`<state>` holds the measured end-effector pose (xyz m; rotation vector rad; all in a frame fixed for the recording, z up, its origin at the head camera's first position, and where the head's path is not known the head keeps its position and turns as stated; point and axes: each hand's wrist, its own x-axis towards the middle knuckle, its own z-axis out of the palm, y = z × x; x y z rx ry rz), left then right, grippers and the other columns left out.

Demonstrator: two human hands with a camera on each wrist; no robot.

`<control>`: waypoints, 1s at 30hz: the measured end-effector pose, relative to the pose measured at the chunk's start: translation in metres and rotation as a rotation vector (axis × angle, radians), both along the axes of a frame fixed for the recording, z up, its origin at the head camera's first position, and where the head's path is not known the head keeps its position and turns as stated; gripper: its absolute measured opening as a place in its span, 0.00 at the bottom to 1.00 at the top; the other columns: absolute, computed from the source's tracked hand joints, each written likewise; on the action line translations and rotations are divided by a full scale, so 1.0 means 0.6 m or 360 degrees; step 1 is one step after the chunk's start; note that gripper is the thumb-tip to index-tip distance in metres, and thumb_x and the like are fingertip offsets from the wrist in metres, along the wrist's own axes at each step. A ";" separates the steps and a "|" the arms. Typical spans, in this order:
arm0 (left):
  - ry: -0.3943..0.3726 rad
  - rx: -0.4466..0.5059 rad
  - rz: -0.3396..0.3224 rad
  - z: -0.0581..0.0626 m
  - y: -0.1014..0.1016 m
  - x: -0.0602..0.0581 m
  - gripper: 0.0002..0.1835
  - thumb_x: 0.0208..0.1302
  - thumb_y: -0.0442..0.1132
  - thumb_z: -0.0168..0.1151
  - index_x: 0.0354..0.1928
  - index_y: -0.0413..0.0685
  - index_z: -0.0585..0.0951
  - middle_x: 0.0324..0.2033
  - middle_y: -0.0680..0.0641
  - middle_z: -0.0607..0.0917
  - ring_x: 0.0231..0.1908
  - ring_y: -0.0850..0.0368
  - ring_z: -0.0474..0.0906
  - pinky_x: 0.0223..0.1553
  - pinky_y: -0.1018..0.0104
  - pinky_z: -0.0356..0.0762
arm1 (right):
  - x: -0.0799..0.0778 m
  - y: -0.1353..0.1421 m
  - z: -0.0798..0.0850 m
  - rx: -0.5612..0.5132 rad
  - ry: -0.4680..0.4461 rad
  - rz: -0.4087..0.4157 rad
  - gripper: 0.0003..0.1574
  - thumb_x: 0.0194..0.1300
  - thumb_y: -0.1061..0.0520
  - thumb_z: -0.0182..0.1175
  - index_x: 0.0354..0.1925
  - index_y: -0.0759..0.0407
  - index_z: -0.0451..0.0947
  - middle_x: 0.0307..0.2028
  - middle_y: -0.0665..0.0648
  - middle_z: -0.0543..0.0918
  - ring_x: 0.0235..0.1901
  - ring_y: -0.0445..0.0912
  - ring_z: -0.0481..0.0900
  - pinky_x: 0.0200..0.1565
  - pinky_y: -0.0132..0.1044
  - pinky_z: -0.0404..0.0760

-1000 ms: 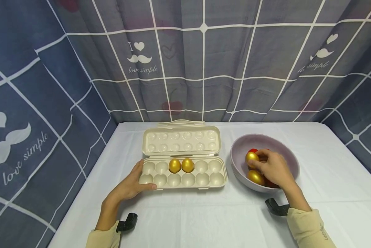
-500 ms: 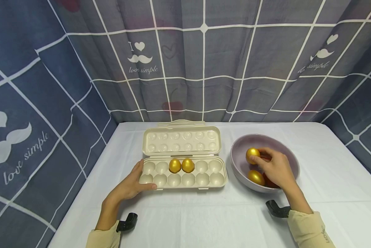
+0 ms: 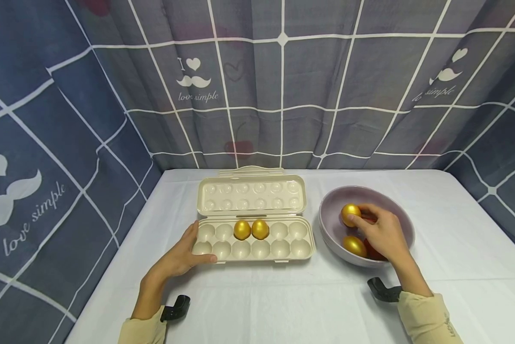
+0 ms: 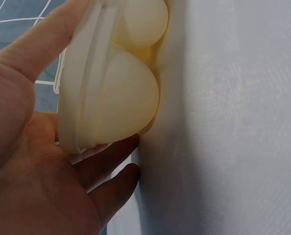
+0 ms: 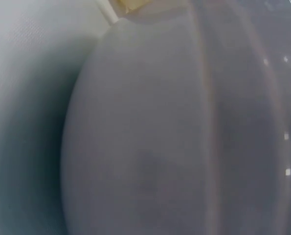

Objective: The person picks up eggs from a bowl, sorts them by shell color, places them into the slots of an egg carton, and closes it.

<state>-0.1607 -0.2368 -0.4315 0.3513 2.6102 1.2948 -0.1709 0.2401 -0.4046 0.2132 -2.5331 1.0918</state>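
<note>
newly raised a little: one glossy gold egg [image 3: 350,214], pinched by the right hand [image 3: 382,231] within the round mauve bowl [image 3: 332,225], pickup seemingly made; left hand [image 3: 177,255], loosely spread, touching the hinged cream plastic egg carton [image 3: 251,249].

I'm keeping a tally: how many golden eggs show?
4. One golden egg and another sit side by side in the egg carton, a third is pinched by the right hand, and a fourth lies in the purple bowl. More may hide behind that hand.
</note>
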 end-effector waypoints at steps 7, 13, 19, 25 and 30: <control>-0.0018 -0.0010 0.0008 -0.002 -0.001 -0.001 0.64 0.53 0.48 0.77 0.76 0.33 0.39 0.74 0.30 0.41 0.73 0.33 0.34 0.68 0.34 0.35 | 0.000 0.002 -0.003 -0.0197 -0.0118 -0.0003 0.22 0.63 0.54 0.69 0.49 0.70 0.81 0.41 0.67 0.85 0.36 0.37 0.83 0.36 0.21 0.77; -0.0031 -0.0032 0.0010 -0.004 -0.001 -0.002 0.65 0.53 0.48 0.77 0.76 0.31 0.39 0.74 0.29 0.39 0.73 0.32 0.33 0.67 0.33 0.35 | 0.004 0.002 -0.003 -0.0329 -0.0186 -0.0005 0.25 0.64 0.53 0.68 0.51 0.71 0.79 0.43 0.69 0.84 0.33 0.29 0.81 0.33 0.27 0.81; -0.0039 -0.0049 0.0013 -0.004 -0.003 -0.002 0.65 0.53 0.48 0.76 0.75 0.31 0.38 0.74 0.29 0.39 0.73 0.32 0.33 0.68 0.34 0.35 | 0.008 -0.003 0.002 -0.0384 -0.0167 -0.0042 0.26 0.63 0.53 0.69 0.52 0.70 0.79 0.44 0.69 0.84 0.35 0.27 0.80 0.33 0.27 0.81; -0.0009 -0.0047 0.0008 -0.005 -0.003 -0.002 0.65 0.53 0.48 0.76 0.76 0.32 0.39 0.75 0.30 0.40 0.73 0.33 0.34 0.68 0.34 0.35 | 0.011 -0.007 0.009 -0.0466 -0.0171 -0.0059 0.27 0.65 0.53 0.67 0.53 0.72 0.77 0.44 0.63 0.83 0.37 0.28 0.79 0.34 0.26 0.81; -0.0008 -0.0043 0.0006 -0.003 0.000 -0.002 0.64 0.54 0.48 0.76 0.76 0.32 0.39 0.75 0.31 0.39 0.73 0.34 0.33 0.68 0.34 0.35 | 0.011 -0.013 0.017 -0.0471 -0.0164 -0.0054 0.28 0.65 0.53 0.67 0.54 0.72 0.77 0.47 0.66 0.82 0.39 0.28 0.79 0.36 0.24 0.80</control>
